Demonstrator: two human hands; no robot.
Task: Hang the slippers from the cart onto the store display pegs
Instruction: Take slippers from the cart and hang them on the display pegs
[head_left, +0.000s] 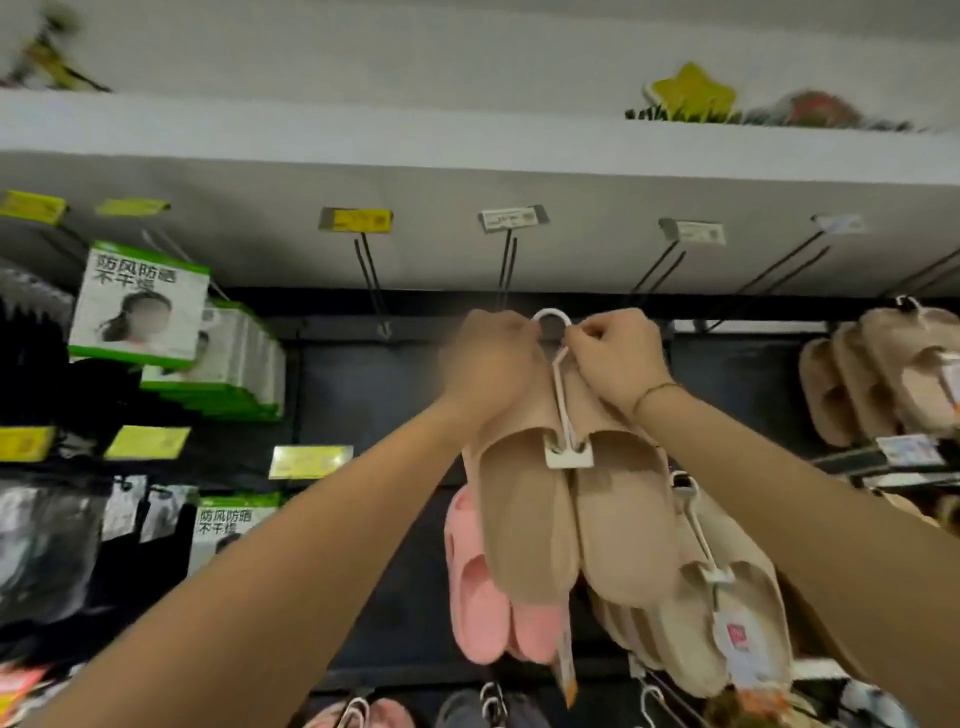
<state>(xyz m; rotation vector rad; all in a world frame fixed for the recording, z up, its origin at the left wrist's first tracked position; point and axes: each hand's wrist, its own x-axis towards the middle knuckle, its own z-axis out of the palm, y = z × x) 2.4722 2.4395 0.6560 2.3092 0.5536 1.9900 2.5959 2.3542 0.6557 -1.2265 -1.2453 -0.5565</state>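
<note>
Slippers (571, 519), a beige pair on a white plastic hanger (563, 395), are held up in front of the dark display wall (363, 384), just under the top row of pegs. The left hand (491, 364) has its fingers curled at the left side of the hanger's hook (551, 318), though this hand is blurred and the exact hold is not clear. The right hand (615, 358) pinches the hook from the right side. The pair hangs down from both hands, toes pointing to the floor.

Directly above the hook is the empty double-wire peg (508, 265) with a white price tag (511, 218) at its front end. I cannot tell if the hook is already around the wire; it seems near the peg's base at the wall.

To do this step well, I think the open side of the hook should face the peg's tip, and the pair should be lifted a little so the hook passes over the wire. Both hands should release only when the weight sits on the peg. Below, pink slippers (483, 597) and other beige slippers (727, 597) already hang, so the new pair should not knock against them. More beige pairs (878, 374) hang at the right edge of the wall.
</note>
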